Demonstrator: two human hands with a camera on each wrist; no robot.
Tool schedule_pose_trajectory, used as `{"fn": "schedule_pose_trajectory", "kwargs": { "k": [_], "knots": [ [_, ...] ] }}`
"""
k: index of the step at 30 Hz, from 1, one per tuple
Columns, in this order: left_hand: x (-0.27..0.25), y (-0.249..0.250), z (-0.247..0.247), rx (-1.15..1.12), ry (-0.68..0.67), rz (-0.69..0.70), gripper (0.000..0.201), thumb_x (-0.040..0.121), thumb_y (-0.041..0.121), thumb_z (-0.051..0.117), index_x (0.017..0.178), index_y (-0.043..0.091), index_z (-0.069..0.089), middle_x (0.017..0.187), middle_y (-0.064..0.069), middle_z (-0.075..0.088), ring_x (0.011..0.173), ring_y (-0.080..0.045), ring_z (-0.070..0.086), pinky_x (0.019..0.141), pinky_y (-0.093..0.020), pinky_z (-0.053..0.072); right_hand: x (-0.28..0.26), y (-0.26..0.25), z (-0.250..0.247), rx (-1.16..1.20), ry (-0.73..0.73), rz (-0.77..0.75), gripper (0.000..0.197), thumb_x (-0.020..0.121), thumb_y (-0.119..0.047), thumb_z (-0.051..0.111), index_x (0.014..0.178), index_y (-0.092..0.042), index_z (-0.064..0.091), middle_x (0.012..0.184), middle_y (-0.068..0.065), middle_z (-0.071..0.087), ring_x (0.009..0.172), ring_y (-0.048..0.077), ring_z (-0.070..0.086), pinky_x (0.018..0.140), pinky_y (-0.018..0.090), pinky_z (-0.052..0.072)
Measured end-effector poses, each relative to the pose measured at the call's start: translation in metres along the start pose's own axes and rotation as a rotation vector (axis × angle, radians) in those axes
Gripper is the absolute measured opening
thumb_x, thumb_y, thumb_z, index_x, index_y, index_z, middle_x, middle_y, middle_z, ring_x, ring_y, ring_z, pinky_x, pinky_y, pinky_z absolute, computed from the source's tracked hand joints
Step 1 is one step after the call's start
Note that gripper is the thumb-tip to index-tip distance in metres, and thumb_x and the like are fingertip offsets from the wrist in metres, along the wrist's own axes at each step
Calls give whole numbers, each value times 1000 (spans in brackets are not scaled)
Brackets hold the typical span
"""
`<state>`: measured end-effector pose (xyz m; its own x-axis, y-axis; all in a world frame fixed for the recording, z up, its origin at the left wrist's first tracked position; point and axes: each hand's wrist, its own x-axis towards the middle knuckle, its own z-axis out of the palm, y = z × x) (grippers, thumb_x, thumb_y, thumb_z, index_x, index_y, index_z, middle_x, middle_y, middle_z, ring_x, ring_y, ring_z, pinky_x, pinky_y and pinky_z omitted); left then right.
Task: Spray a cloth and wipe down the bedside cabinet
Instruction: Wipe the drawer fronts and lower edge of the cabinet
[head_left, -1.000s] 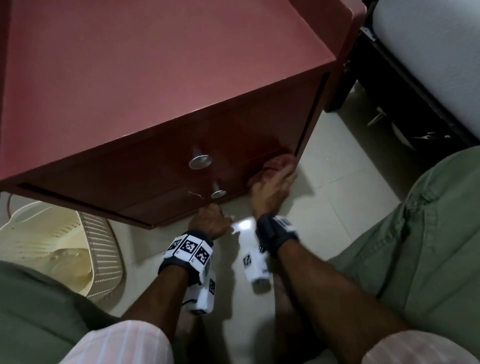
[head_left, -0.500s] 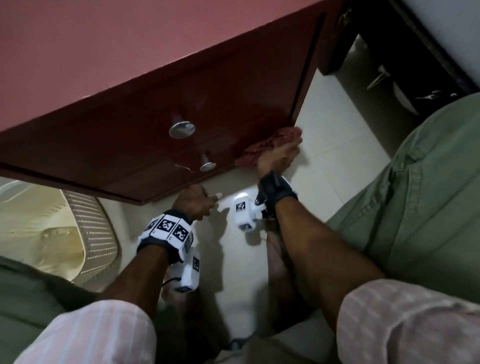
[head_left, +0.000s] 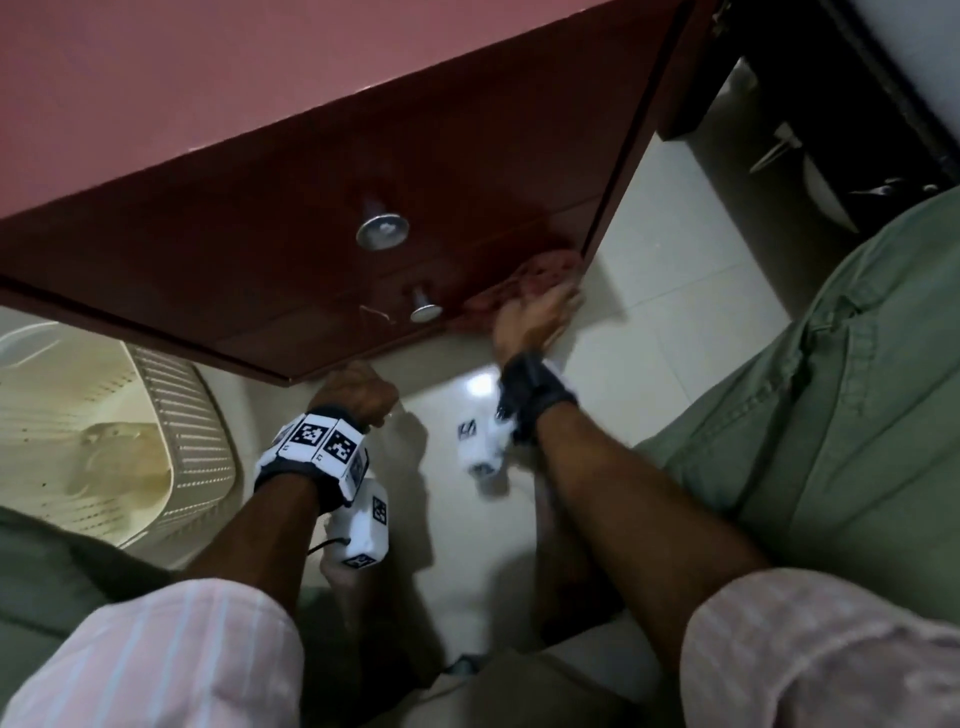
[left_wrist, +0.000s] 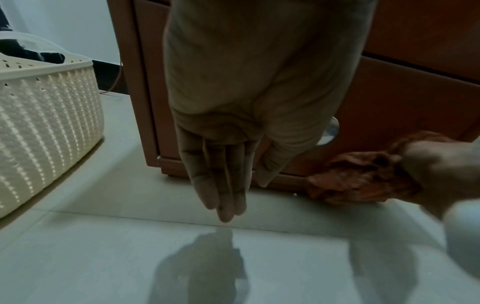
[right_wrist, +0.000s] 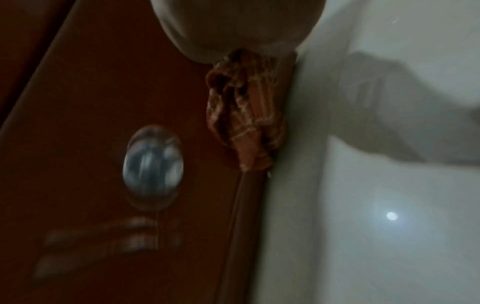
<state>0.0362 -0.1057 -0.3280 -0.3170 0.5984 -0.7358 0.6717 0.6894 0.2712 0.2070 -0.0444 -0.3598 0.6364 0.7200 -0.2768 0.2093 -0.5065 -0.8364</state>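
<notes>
While my right hand (head_left: 530, 325) presses the bunched cloth (head_left: 524, 283) against the cabinet (head_left: 260, 270) front's lower right corner, below the knobs, my left hand (left_wrist: 233, 144) hangs beside it, fingers straight, gripping nothing.

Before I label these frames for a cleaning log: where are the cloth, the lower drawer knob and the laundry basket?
cloth (left_wrist: 363, 174): left wrist view, on its bunched folds beside the right hand.
lower drawer knob (head_left: 425, 310): head view, on its round metal face.
laundry basket (left_wrist: 49, 115): left wrist view, on its woven cream side wall.
</notes>
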Motion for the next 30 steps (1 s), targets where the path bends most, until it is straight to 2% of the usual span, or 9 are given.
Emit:
{"fn": "schedule_pose_trajectory", "kwargs": {
  "k": [3,7,10,13,16,20,22,27,30],
  "knots": [
    [12,-15,-5,-32,-34,-15,32,86,17,64,109,-5,69,105,-21,75,99,-35,74,92,-53,59,53,-19,-26,273,212,110,40,88,-12,40,125,0,49,117,20,51,98,37,58,89,43,49],
    [34,-38,-5,-22,-94,-48,43,75,23,65,110,-3,68,114,-19,73,103,-36,72,98,-56,55,8,-13,-15,215,-207,229,53,94,-7,55,142,4,36,129,20,54,108,36,61,78,29,53],
    [31,-46,-10,6,-9,-59,53,63,31,62,106,1,69,112,-22,73,103,-39,72,97,-56,55,-42,7,24,73,-551,106,48,72,-8,65,119,1,61,107,17,68,93,29,69,71,21,56],
    [9,-53,-26,24,98,-90,49,60,34,59,100,7,70,103,-17,74,97,-35,73,94,-50,58,-91,-3,31,10,-544,-11,38,76,3,64,113,-4,69,93,10,71,85,24,66,76,20,51],
    [-12,-62,-41,-9,118,-120,17,74,20,65,84,7,69,95,-13,74,88,-28,75,89,-47,61,-106,-5,33,-12,-495,-28,35,81,-5,67,117,-8,68,99,11,72,91,29,68,76,25,50],
    [-17,-71,-39,-96,101,-126,25,89,14,64,101,-7,72,97,-18,77,86,-34,77,86,-52,61,-130,-21,27,33,-571,-166,51,75,-6,69,125,-8,59,105,14,70,87,27,66,69,20,49],
    [-24,-68,-35,-81,31,-118,24,93,12,61,96,-8,73,96,-15,77,85,-32,78,87,-50,62,-147,-31,21,97,-512,-296,48,70,1,61,118,-5,57,101,17,68,84,27,62,73,27,51],
    [-17,-69,-37,-144,46,-78,34,72,25,60,92,2,72,87,-14,79,76,-32,78,80,-52,63,-109,-51,9,341,124,-278,41,76,0,60,115,12,55,109,29,58,96,38,58,84,38,45],
    [9,-85,-32,-97,130,-82,49,60,30,53,97,3,71,97,-19,75,86,-38,74,84,-51,62,-124,-53,14,240,69,-482,46,70,5,53,116,7,51,118,25,47,93,38,55,77,38,47]
  ]
}}
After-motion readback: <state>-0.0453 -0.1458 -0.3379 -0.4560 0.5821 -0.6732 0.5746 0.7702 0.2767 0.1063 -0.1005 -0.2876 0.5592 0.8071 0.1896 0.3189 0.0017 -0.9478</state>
